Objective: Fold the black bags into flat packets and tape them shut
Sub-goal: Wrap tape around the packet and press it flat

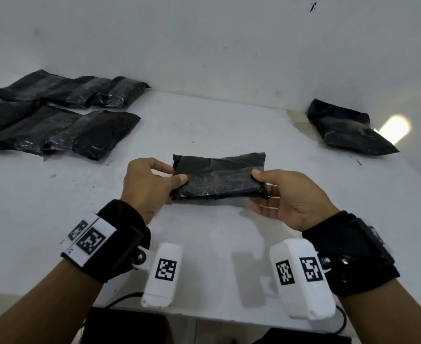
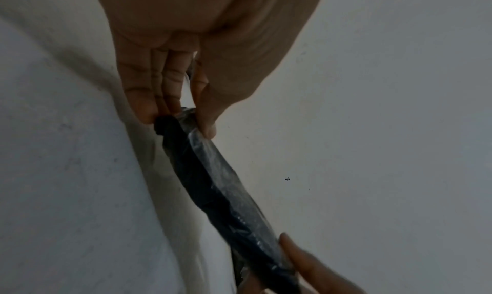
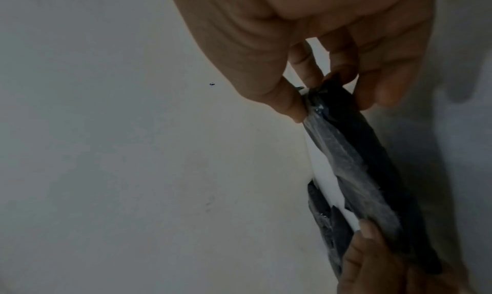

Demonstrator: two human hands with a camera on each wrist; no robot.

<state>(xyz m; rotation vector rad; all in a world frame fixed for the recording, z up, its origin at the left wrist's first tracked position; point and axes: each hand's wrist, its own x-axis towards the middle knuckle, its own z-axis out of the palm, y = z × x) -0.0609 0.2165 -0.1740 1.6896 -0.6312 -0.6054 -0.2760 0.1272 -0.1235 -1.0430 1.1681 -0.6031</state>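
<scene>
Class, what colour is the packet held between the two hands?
Black, with a glossy strip of clear tape; the packet shows best in the head view.

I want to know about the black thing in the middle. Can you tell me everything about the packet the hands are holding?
The packet is a flat, black, crinkly plastic rectangle, folded over, with a shiny band that looks like clear tape across its lower half. It is held lengthwise just above the white table. The left hand pinches its left end and the right hand pinches its right end, thumbs on top.
</scene>
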